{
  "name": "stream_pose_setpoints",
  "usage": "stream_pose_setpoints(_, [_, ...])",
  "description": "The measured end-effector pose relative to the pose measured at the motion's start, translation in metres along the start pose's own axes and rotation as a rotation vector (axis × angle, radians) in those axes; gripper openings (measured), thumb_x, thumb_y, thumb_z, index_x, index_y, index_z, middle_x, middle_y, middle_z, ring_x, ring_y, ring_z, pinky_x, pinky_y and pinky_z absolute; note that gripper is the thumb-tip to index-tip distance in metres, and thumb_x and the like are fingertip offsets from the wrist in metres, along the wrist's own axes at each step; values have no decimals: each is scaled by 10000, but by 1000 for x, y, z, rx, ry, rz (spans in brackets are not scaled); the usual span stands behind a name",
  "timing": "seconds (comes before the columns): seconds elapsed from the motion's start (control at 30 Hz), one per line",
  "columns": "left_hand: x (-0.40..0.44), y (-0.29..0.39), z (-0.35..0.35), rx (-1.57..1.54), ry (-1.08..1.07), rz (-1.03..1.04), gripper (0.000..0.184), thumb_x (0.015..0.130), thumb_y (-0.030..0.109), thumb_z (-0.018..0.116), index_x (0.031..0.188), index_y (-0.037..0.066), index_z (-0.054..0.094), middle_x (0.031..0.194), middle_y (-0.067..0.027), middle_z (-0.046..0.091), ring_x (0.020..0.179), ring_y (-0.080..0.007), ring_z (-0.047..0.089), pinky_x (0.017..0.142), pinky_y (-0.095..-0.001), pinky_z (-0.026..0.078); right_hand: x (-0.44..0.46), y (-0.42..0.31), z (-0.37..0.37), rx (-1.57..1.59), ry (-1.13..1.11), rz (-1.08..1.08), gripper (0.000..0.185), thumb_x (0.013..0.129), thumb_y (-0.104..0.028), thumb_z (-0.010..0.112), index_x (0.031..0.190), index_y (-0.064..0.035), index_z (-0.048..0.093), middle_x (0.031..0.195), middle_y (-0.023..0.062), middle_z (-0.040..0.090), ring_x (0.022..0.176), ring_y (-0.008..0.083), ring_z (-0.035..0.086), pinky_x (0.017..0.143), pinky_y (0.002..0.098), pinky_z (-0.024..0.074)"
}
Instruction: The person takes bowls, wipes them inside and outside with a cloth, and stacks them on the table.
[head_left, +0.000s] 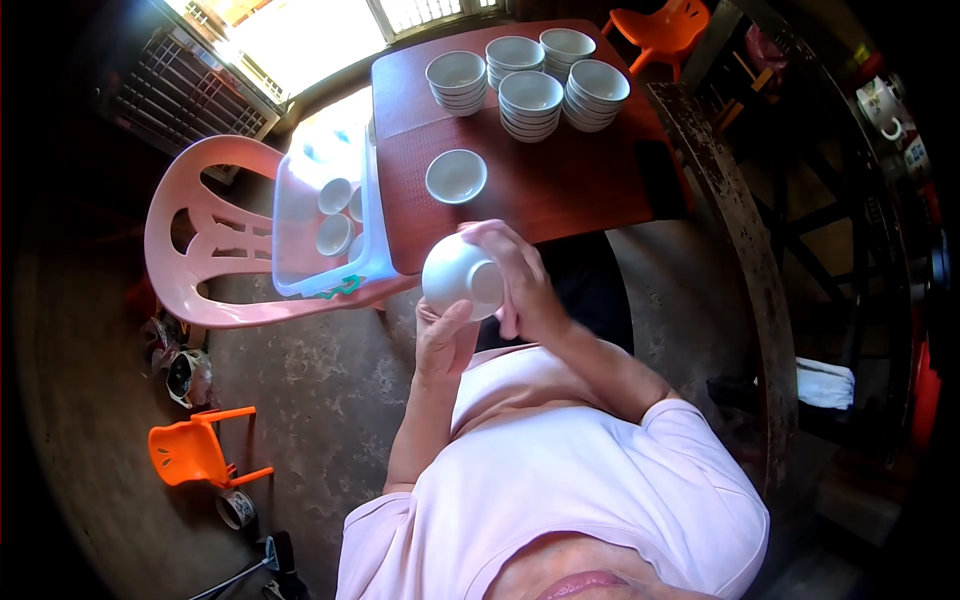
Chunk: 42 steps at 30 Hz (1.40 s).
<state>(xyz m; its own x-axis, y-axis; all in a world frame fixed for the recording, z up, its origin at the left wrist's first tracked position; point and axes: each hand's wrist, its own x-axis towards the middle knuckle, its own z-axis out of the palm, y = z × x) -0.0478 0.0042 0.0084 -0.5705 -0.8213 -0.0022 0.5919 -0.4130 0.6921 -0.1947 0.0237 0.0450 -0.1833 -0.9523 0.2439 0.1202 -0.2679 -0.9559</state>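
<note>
Your left hand (447, 338) grips a white bowl (450, 275) off the table (560, 205)'s near edge; right hand (530, 288) clutches pink cloth (509, 318) against it. Seemingly partway: 5 stacks (530, 97) far, 1 lone bowl (456, 177) nearer, more bowls (334, 235) in left tub (375, 245); finished lot unclear.

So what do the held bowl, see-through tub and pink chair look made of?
Held bowl: likely glazed ceramic, smooth white with soft sheen; melamine possible.
Tub: probably plastic, smooth finish; its cloudy walls let light through.
Pink chair: likely moulded plastic, satin finish; the slotted back looks one piece.
</note>
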Motion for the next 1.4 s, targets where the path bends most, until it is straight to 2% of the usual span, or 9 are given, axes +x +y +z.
stream_pose_setpoints(0.17, [0, 11, 7, -217, -100, -171, 628, 806, 215, 714, 1347, 89, 418, 1307, -114, 510, 1201, -270, 523, 1016, -435, 431, 40, -41, -19, -409, -574, -102, 328, 889, -315, 491, 881, -56, 692, 1056, 111, 653, 1040, 252, 589, 949, 372, 425])
stream_pose_setpoints(0.37, [4, 8, 1, -561, 77, -66, 596, 872, 228, 651, 1377, 73, 375, 1378, -117, 463, 1281, -278, 444, 1105, -482, 298, -5, 22, 16, -572, 206, -546, 166, 907, -101, 575, 1072, -80, 564, 1198, 160, 578, 1169, 323, 542, 977, 370, 440])
stream_pose_setpoints(0.57, [-5, 6, 5, -234, -42, -142, 537, 843, 163, 659, 1326, 94, 436, 1289, -107, 530, 1236, -276, 495, 1038, -477, 400, 40, -26, -18, -9, -467, 189, 238, 905, -230, 485, 926, -45, 634, 936, 107, 639, 921, 216, 621, 839, 302, 474])
stream_pose_setpoints(0.67, [3, 11, 16, -120, 0, 72, 504, 831, 117, 669, 1273, 1, 457, 1198, -138, 576, 1128, -262, 571, 961, -428, 469, 24, 8, 7, -292, 53, -533, 296, 973, -263, 386, 998, -39, 578, 1002, 91, 605, 881, 190, 607, 843, 306, 469])
stream_pose_setpoints(0.7, [4, 9, 14, -19, -2, 149, 493, 831, 111, 675, 1254, -29, 465, 1171, -148, 589, 1092, -257, 591, 932, -407, 490, 13, 8, 16, 356, 163, -7, 311, 999, -272, 342, 1016, -36, 544, 1035, 89, 587, 862, 162, 599, 820, 297, 479])
stream_pose_setpoints(0.83, [-7, 10, 15, 292, 63, 14, 492, 829, 161, 707, 1218, -50, 492, 1136, -149, 612, 986, -242, 643, 912, -389, 506, 23, 12, -7, 734, -87, 330, 342, 977, -364, 411, 1055, -76, 576, 959, 64, 606, 840, 142, 588, 804, 277, 475])
stream_pose_setpoints(1.03, [2, 27, 14, -122, -6, -31, 469, 836, 129, 677, 1222, -53, 484, 1148, -153, 606, 1047, -258, 622, 935, -423, 498, 18, -18, -4, -45, -40, -183, 330, 993, -310, 367, 1033, -67, 586, 975, 59, 571, 811, 138, 578, 755, 297, 499])
stream_pose_setpoints(1.17, [2, 19, 12, 35, -47, 104, 374, 829, 53, 664, 1164, -53, 539, 1085, -142, 635, 1025, -241, 626, 918, -406, 497, -5, -9, 19, 773, 272, 332, 345, 990, -327, 349, 1003, -70, 580, 1037, 51, 540, 936, 146, 561, 874, 284, 446])
stream_pose_setpoints(1.4, [-9, 26, 30, 217, -81, 52, 238, 757, -31, 712, 985, -56, 647, 961, -74, 663, 880, -139, 625, 798, -276, 503, 35, -47, -15, -561, -547, -406, 208, 878, -243, 564, 907, -72, 679, 927, 67, 609, 922, 171, 592, 801, 325, 480])
